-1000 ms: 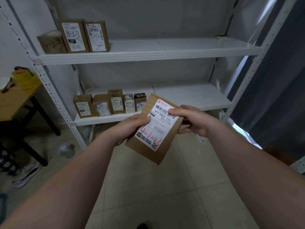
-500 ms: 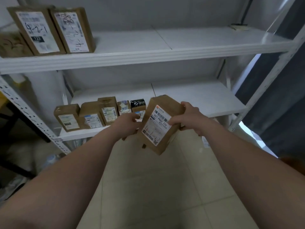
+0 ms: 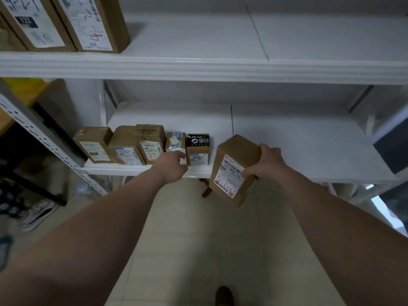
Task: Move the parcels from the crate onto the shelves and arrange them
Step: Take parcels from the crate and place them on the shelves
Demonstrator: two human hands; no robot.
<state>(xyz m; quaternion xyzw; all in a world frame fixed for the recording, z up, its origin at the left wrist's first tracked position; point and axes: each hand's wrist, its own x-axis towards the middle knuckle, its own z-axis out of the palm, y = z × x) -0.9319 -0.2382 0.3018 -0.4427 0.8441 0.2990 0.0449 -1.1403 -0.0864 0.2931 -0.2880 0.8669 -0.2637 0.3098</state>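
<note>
Right hand [image 3: 265, 164]: I see the thumb on the label face and the fingers curled round the far side, gripping the held parcel [image 3: 234, 171] one-handed.
Held parcel: airborne just right of the black-topped parcel [image 3: 198, 149], tilted, with its bottom hanging forward of the lower shelf [image 3: 287, 151] edge. Not set down.
Left hand [image 3: 173, 164]: just left of the black-topped parcel, fingertips at the small taped parcel [image 3: 175, 143]. I can't tell if it's pinching or only touching.
Risk: the bottom corner could catch the shelf lip, the single grip could slip, or a left-hand nudge could tip its neighbours.
</note>
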